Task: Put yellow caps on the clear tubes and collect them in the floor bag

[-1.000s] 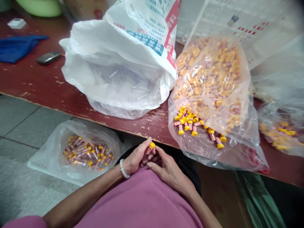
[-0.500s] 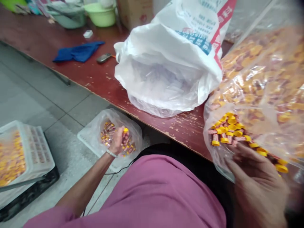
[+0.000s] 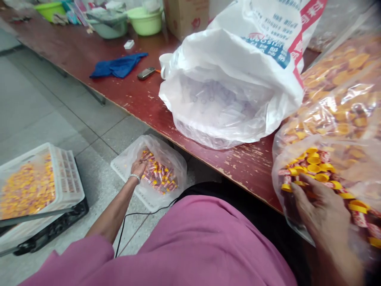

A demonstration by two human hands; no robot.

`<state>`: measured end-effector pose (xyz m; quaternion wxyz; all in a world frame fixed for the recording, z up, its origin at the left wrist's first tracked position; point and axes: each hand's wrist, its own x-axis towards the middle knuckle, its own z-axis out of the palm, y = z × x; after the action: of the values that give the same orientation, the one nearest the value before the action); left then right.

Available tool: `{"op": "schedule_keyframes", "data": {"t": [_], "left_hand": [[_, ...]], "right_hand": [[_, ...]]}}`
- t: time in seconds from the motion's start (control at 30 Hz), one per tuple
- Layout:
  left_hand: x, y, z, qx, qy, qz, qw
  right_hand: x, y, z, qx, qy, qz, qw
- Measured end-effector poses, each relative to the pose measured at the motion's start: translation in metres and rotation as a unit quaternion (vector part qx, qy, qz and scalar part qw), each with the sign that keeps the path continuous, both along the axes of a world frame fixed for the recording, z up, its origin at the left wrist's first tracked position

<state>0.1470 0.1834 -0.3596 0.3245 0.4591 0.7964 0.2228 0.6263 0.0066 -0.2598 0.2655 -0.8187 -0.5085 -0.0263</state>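
Note:
My left hand (image 3: 138,168), with a beaded bracelet on the wrist, is low at the left side of a clear plastic bag (image 3: 178,161). Small clear tubes (image 3: 159,171) with yellow caps and red-and-white labels fill the bag beneath it. The fingers look loosely spread, and no tube shows in them. At the right, my right hand (image 3: 324,210) reaches into a large clear bag (image 3: 278,159). Its thumb and forefinger are apart, touching a heap of yellow-capped pieces (image 3: 314,161) with red-and-white wraps. The other fingertips are hidden among the pieces.
A white printed sack (image 3: 205,47) lies open on the worn red table (image 3: 133,103), clear pieces inside. Behind are a blue cloth (image 3: 119,65), a phone (image 3: 146,73), a white cup (image 3: 165,63) and basins (image 3: 145,22). A white crate (image 3: 67,171) of yellow-capped pieces stands lower left.
My left hand has moved to the bag's left side, and the yellow-capped tube once in its fingers is let go. My right hand has shifted further into the heap. The view has swung slightly left.

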Motion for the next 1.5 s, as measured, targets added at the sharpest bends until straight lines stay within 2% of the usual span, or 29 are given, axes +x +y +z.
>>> {"op": "schedule_keyframes", "data": {"t": [0.13,0.27,0.33,0.43,0.53,0.6,0.63,0.7,0.77,0.9,1.0,1.1,1.17,1.27,1.33,1.4,1.5], "left_hand": [[0.03,-0.001,0.001,0.016,0.016,-0.07,0.997],[0.095,-0.029,0.011,0.049,-0.05,-0.207,0.976],[0.129,-0.045,0.029,0.083,-0.082,-0.254,0.96],[0.168,-0.05,0.069,0.189,-0.114,-0.296,0.929],[0.199,-0.018,0.112,0.327,-0.108,-0.375,0.861],[0.221,0.021,0.133,0.365,-0.06,-0.425,0.826],[0.234,0.042,0.139,0.361,-0.03,-0.44,0.822],[0.259,0.08,0.143,0.328,0.011,-0.468,0.821],[0.282,0.105,0.139,0.293,0.023,-0.5,0.814],[0.315,0.115,0.125,0.236,0.038,-0.535,0.811],[0.322,0.113,0.123,0.218,0.037,-0.535,0.815],[0.31,0.106,0.134,0.229,0.019,-0.529,0.817],[0.293,0.089,0.148,0.238,0.002,-0.531,0.814],[0.265,0.045,0.171,0.203,-0.068,-0.574,0.791],[0.252,0.011,0.179,0.134,-0.135,-0.617,0.764],[0.248,-0.019,0.18,0.077,-0.181,-0.644,0.739],[0.251,-0.048,0.17,0.07,-0.193,-0.645,0.736]], "right_hand": [[-0.013,0.015,0.003,0.013,-0.028,0.07,0.997],[-0.014,0.018,-0.007,0.014,-0.047,0.092,0.995],[-0.011,0.016,-0.013,0.023,-0.058,0.106,0.992],[-0.006,0.014,-0.021,0.033,-0.066,0.127,0.989],[-0.004,0.015,-0.025,0.057,-0.091,0.131,0.986],[-0.005,0.016,-0.026,0.073,-0.113,0.13,0.982],[-0.007,0.016,-0.026,0.079,-0.12,0.124,0.982],[-0.011,0.015,-0.026,0.092,-0.128,0.095,0.983],[-0.016,0.013,-0.026,0.106,-0.128,0.061,0.984],[-0.019,0.007,-0.029,0.123,-0.14,0.027,0.982],[-0.015,0.002,-0.032,0.124,-0.135,0.007,0.983],[-0.012,-0.003,-0.025,0.136,-0.038,0.004,0.99],[-0.015,-0.006,-0.011,0.162,0.058,-0.028,0.985],[-0.032,-0.003,0.023,0.236,0.177,-0.06,0.954],[-0.049,0.005,0.046,0.265,0.205,-0.012,0.942],[-0.064,0.014,0.062,0.252,0.195,0.077,0.945],[-0.078,0.021,0.068,0.199,0.193,0.2,0.94]]}}
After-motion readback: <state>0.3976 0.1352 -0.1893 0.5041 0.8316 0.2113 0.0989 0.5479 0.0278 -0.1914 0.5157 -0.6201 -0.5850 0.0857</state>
